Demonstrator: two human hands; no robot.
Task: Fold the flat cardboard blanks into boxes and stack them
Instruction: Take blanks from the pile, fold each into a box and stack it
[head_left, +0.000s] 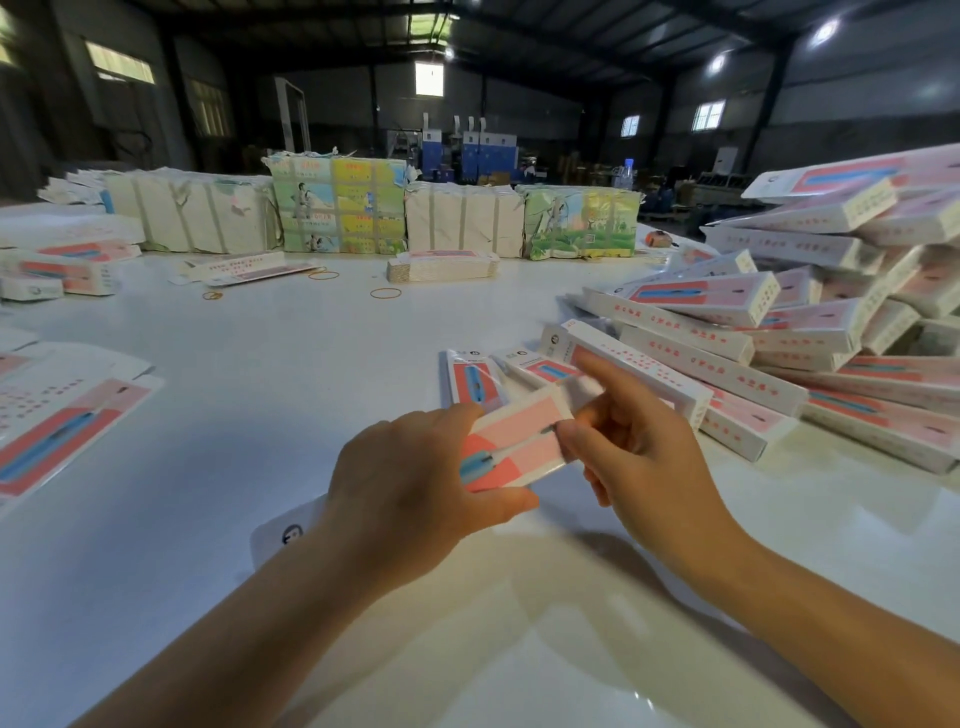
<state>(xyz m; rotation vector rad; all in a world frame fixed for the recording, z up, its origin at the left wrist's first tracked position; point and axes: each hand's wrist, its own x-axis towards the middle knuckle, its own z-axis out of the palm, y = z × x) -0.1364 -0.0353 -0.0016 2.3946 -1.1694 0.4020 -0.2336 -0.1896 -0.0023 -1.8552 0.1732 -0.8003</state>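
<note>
I hold a pink and red cardboard blank (514, 441) with a blue toothbrush print just above the white table (291, 364). My left hand (415, 483) grips its near part, thumb underneath and fingers curled over the top. My right hand (634, 441) pinches its far end, index finger stretched out above. The blank's white tail with a logo shows below my left wrist. A big heap of folded boxes (779, 332) lies at the right. Flat blanks (57, 421) lie at the left edge.
A banded stack of flat blanks (441, 267) and loose rubber bands (385, 293) lie mid-table. Wrapped bundles (337, 208) line the far edge. More folded boxes (62, 270) sit at the far left. Two folded boxes (475, 379) lie just beyond my hands.
</note>
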